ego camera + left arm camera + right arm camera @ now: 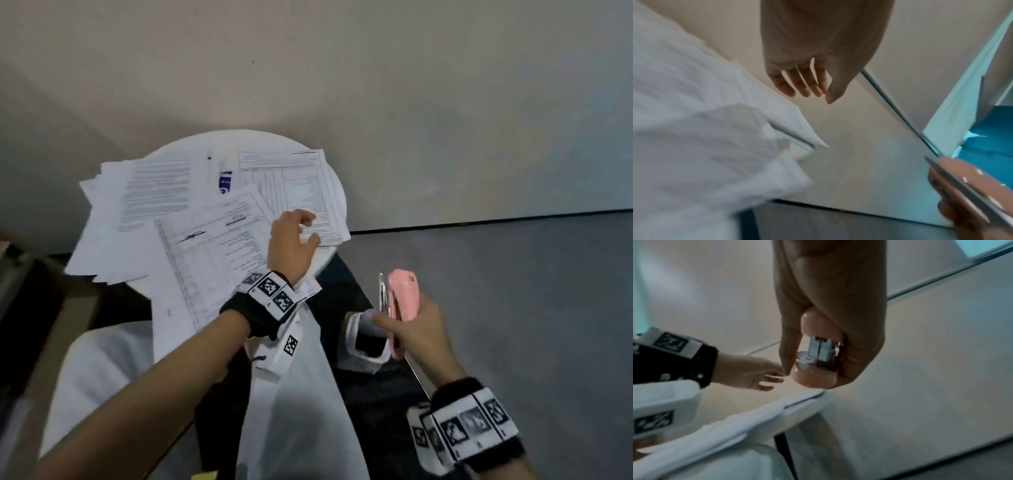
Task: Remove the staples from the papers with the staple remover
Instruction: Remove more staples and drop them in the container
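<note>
Several printed papers lie spread over a small round white table, and a stapled set sits at its right side. My left hand hovers over that set's near corner with relaxed fingers and holds nothing. In the left wrist view the left hand hangs with straight fingers clear of the paper edges. My right hand grips a pink staple remover off the table's right, over my lap. The right wrist view shows its metal jaws between thumb and fingers.
A small item with a blue label lies among the papers. A white garment covers my lap below the table. Grey floor lies to the right, a plain wall behind, and dark furniture at the left.
</note>
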{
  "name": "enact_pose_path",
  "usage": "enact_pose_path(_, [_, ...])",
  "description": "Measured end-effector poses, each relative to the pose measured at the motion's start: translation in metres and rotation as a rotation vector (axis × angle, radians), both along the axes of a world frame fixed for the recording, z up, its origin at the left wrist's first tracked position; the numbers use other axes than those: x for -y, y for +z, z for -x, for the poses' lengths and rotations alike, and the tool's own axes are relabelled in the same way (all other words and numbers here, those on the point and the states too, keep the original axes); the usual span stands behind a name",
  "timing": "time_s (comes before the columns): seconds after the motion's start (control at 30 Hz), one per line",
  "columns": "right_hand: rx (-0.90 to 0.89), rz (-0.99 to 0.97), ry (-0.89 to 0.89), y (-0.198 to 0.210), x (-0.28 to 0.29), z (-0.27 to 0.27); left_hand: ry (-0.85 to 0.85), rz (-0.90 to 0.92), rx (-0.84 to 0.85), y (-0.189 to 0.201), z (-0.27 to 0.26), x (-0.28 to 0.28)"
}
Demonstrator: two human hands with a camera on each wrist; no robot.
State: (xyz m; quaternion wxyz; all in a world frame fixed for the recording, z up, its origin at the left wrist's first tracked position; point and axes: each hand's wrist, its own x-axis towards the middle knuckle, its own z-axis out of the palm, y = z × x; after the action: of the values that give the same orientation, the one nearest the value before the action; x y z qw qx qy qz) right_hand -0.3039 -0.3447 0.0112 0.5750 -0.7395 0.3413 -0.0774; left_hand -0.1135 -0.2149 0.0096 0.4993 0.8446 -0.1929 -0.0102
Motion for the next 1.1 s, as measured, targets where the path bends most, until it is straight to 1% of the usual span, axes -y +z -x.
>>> enact_pose_path(0.03, [-0.001, 0.022, 0.044, 0.006, -0.008, -0.023, 0.089, -0.094, 0.018, 0.006, -0.010, -0.026])
enact_pose_path(0.07, [0.003, 0.037, 0.094, 0.012, -0.019, -0.046, 0.189, -0.200, -0.013, 0.008, -0.019, -0.052])
enact_pose_path(0.13, [-0.001, 0.049, 0.193, 0.020, -0.037, -0.090, 0.383, -0.376, -0.156, 0.008, -0.030, -0.096])
enact_pose_path(0.2, [-0.026, 0.058, 0.293, 0.026, -0.062, -0.133, 0.534, -0.469, -0.325, 0.008, -0.031, -0.132])
enact_pose_path(0.23, [-0.041, 0.056, 0.303, 0.025, -0.063, -0.146, 0.552, -0.500, -0.384, 0.004, -0.027, -0.133])
enact_pose_path(0.27, [-0.051, 0.070, 0.320, 0.024, -0.072, -0.162, 0.559, -0.527, -0.422, 0.002, -0.025, -0.140])
enact_pose_path(0.33, [-0.065, 0.084, 0.339, 0.020, -0.093, -0.189, 0.548, -0.555, -0.435, -0.003, -0.021, -0.149])
enact_pose_path(0.37, [-0.081, 0.078, 0.327, 0.018, -0.100, -0.200, 0.552, -0.548, -0.432, -0.005, -0.021, -0.150])
enact_pose_path(0.47, [-0.137, 0.055, 0.257, 0.011, -0.110, -0.219, 0.560, -0.473, -0.498, -0.004, -0.026, -0.149])
enact_pose_path(0.53, [-0.112, 0.064, 0.219, 0.003, -0.111, -0.223, 0.561, -0.432, -0.563, -0.004, -0.028, -0.150])
enact_pose_path(0.6, [-0.094, 0.121, 0.199, -0.007, -0.108, -0.225, 0.566, -0.400, -0.601, -0.005, -0.030, -0.153])
enact_pose_path(0.73, [-0.037, 0.151, 0.199, -0.002, -0.110, -0.214, 0.544, -0.185, -0.672, -0.005, -0.032, -0.152])
enact_pose_path(0.77, [-0.020, 0.153, 0.183, -0.003, -0.110, -0.212, 0.543, -0.176, -0.663, -0.006, -0.032, -0.153])
enact_pose_path(0.87, [0.047, 0.141, 0.049, -0.005, -0.107, -0.206, 0.526, -0.347, -0.538, -0.010, -0.023, -0.154])
enact_pose_path(0.9, [0.061, 0.140, -0.012, -0.003, -0.105, -0.204, 0.523, -0.372, -0.511, -0.011, -0.020, -0.154])
enact_pose_path(1.0, [0.040, 0.134, -0.148, -0.001, -0.086, -0.200, 0.542, -0.364, -0.439, -0.015, -0.017, -0.153])
enact_pose_path(1.1, [-0.055, 0.011, -0.156, 0.006, -0.065, -0.194, 0.582, -0.320, -0.408, -0.018, -0.019, -0.154])
